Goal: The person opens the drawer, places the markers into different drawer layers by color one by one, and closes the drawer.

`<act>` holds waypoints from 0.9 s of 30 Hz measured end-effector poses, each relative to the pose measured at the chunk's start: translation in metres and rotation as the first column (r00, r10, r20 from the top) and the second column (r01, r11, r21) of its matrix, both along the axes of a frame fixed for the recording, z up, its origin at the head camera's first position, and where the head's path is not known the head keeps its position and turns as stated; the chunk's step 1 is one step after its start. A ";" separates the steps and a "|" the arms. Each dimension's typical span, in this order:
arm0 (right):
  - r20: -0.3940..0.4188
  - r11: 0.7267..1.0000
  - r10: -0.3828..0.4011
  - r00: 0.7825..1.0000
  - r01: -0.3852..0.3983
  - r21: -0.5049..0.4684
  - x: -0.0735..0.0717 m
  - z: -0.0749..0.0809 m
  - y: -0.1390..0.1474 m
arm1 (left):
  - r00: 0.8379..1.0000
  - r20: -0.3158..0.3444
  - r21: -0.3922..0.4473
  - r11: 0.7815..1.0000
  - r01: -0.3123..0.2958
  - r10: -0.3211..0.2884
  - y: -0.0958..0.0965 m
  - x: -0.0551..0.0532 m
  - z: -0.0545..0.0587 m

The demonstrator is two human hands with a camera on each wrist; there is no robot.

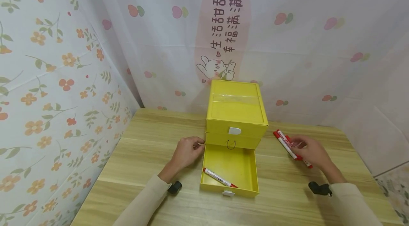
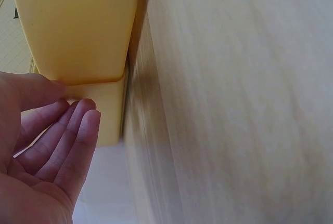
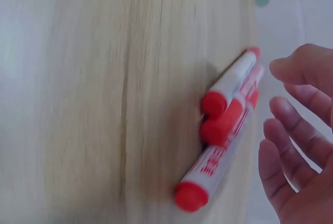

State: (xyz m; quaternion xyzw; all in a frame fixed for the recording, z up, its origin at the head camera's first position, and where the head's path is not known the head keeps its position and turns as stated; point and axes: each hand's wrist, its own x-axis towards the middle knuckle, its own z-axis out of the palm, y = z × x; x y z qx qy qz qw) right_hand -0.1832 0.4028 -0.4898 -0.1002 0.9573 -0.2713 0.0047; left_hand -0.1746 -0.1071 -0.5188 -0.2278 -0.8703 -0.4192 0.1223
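Note:
A yellow drawer box (image 1: 236, 107) has its lower drawer (image 1: 236, 160) pulled out, with one white marker (image 1: 218, 177) with red ends lying inside. My left hand (image 1: 187, 151) is at the box's left side, fingertips at the front corner just above the drawer. In the left wrist view its thumb overlaps the yellow wall (image 2: 83, 31), the other fingers loosely extended below. To the right of the box, three red-and-white markers (image 3: 210, 169) lie bunched together on the table. My right hand (image 1: 311, 151) hovers close over them, thumb and fingers spread apart with nothing between them.
The wooden table (image 1: 153, 130) carries the box near its back edge. Behind it hangs a printed curtain (image 1: 159, 59); a floral cloth (image 1: 64, 94) hangs on the left. The closed upper drawer has a white tab (image 1: 234, 131), and a dark cord loop (image 1: 230, 144) hangs below.

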 end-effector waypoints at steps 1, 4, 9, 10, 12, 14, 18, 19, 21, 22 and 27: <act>0.000 1.000 -0.006 1.000 0.006 0.001 0.000 -0.001 0.004 | 1.000 -0.001 -0.001 1.000 -0.001 0.001 0.000 0.000 0.000; 0.004 1.000 -0.024 1.000 0.024 0.003 -0.001 -0.005 0.012 | 1.000 -0.004 0.000 1.000 0.000 0.000 0.000 0.000 0.000; 0.022 1.000 -0.022 1.000 0.021 0.010 -0.001 -0.007 0.020 | 1.000 0.000 -0.002 1.000 -0.003 0.003 0.001 0.001 0.000; 0.031 1.000 -0.021 0.999 0.021 0.012 0.000 -0.007 0.022 | 1.000 0.000 -0.003 1.000 -0.005 0.005 0.001 0.001 0.000; 0.043 1.000 -0.023 0.999 0.022 0.017 0.000 -0.008 0.024 | 1.000 0.002 -0.003 1.000 -0.007 0.007 0.001 0.001 0.000; 0.053 0.999 -0.032 0.998 0.031 0.023 0.001 -0.010 0.027 | 1.000 0.003 -0.001 1.000 -0.006 0.006 0.001 0.001 0.000; 0.064 0.998 -0.049 0.997 0.047 0.030 0.002 -0.011 0.031 | 1.000 0.006 0.005 1.000 -0.005 0.005 0.001 0.001 0.000; 0.070 0.998 -0.056 0.996 0.054 0.026 0.002 -0.012 0.031 | 1.000 0.006 0.004 1.000 -0.006 0.005 0.001 0.001 0.000; 0.079 0.998 -0.063 0.995 0.061 0.026 0.003 -0.012 0.032 | 1.000 0.006 0.002 1.000 -0.006 0.006 0.001 0.001 0.000; 0.084 0.998 -0.064 0.994 0.062 0.024 0.003 -0.012 0.033 | 1.000 0.006 0.000 1.000 -0.007 0.007 0.001 0.001 0.000; 0.085 0.998 -0.067 0.994 0.065 0.028 0.004 -0.013 0.035 | 1.000 0.010 -0.006 1.000 -0.010 0.010 0.001 0.002 0.002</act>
